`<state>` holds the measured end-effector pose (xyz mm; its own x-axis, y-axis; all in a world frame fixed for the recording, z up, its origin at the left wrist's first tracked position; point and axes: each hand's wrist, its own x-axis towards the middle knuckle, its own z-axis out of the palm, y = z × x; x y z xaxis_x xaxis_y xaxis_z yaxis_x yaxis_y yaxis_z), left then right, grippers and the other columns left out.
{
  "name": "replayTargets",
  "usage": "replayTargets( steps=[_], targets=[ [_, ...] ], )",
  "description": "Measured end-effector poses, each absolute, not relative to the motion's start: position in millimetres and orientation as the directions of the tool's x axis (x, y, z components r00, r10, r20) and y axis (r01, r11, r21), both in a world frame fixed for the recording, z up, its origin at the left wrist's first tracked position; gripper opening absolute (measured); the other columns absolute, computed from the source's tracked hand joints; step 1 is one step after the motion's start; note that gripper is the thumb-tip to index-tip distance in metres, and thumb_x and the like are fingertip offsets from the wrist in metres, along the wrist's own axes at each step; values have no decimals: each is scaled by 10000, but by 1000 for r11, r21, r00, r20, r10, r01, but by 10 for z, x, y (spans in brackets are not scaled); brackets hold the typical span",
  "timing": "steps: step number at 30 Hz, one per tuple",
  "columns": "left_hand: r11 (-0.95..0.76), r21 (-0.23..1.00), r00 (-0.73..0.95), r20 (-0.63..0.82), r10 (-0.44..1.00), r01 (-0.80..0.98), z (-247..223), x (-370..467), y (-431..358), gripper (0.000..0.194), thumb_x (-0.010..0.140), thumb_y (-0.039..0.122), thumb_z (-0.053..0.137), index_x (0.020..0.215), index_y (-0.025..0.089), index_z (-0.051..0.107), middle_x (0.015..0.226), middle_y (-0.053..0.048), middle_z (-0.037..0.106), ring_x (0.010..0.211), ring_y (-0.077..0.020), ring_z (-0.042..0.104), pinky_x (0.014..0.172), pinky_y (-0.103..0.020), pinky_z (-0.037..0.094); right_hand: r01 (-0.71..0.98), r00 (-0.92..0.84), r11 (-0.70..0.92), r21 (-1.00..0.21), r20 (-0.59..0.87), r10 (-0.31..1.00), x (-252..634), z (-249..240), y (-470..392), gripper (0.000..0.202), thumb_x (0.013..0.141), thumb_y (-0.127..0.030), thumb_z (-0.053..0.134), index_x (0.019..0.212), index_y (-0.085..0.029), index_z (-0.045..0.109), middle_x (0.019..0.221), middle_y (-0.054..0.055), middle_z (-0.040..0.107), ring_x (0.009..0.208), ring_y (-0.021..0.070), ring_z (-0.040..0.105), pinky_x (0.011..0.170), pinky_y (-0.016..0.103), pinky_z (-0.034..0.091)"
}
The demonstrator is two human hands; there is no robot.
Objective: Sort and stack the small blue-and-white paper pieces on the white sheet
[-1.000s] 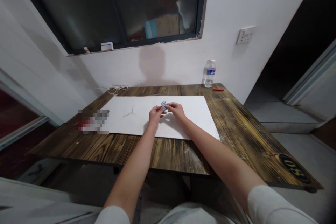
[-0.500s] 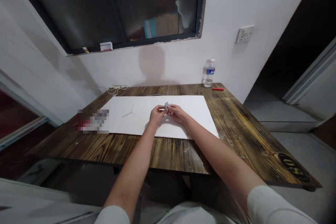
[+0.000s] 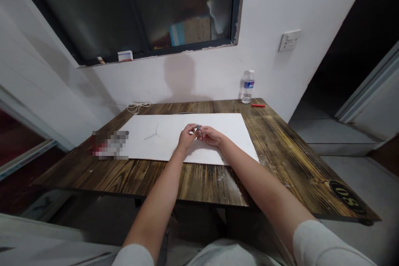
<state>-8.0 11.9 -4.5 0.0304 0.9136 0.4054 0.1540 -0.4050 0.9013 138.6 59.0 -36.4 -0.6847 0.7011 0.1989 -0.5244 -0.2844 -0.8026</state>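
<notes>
Over the white board, my left hand and my right hand meet, their fingertips pinched on one small object. It looks dark and bluish-grey, too small to name and partly covered by the fingers. Both hands are closed on it, left from one side and right from the other. To the left of my left hand, a thin dark wire-like strand with a forked shape lies on the board.
A water bottle stands at the table's back right, beside a red pen-like stick. A coiled pale cord lies at the back left. A pixelated item covers the board's left end. The wooden table reaches towards me.
The small object has turned between my fingertips; its patterned blue-white face now shows as a narrower, darker edge. Both hands stay nearly in place.
</notes>
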Motion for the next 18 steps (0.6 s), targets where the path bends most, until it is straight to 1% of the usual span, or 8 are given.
replayTargets(
  steps=[2,5,7,10,13,18],
  targets=[
    [-405,896,34,406,913,185,-38,-69,111,299,650,389,774,901,228,749,1077,-73,656,924,-204,598,708,-264,491,-526,-683,-304,-794,182,708,1388,-351,582,317,640,-336,851,750,-131,636,614,-22,598,570,84,529,586,209,448],
    [-438,864,36,444,895,247,-42,-55,100,272,706,338,741,961,243,738,1052,-69,679,973,-214,600,810,-294,473,-547,-663,-332,-768,156,732,1377,-336,574,317,632,-288,856,808,-136,642,642,-20,618,568,83,542,577,204,458],
    [-475,824,31,490,871,309,-45,-50,91,242,743,312,714,975,246,732,1030,-71,685,999,-221,593,884,-324,449,-560,-651,-341,-755,146,745,1362,-332,571,326,621,-283,863,804,-133,638,637,-20,618,560,80,548,569,196,463],
    [-544,733,49,577,815,408,-47,-51,76,216,779,300,676,982,241,722,1012,-79,675,1014,-231,580,941,-351,423,-576,-634,-341,-743,143,760,1337,-330,565,341,605,-284,873,788,-132,629,622,-25,608,543,76,544,553,187,466],
    [-568,666,77,614,785,483,-49,-58,71,225,804,293,642,1010,229,705,1019,-90,665,1023,-239,572,958,-359,415,-580,-628,-329,-745,151,764,1325,-319,551,339,628,-273,860,834,-148,623,627,-31,608,536,79,541,544,191,470],
    [-536,642,89,592,801,549,-74,-72,96,241,790,185,607,1012,228,689,1013,-77,676,1000,-238,576,935,-358,431,-583,-643,-322,-746,181,745,1337,-304,537,354,667,-280,842,904,-149,614,668,-26,621,570,72,556,571,179,476]
  ],
)
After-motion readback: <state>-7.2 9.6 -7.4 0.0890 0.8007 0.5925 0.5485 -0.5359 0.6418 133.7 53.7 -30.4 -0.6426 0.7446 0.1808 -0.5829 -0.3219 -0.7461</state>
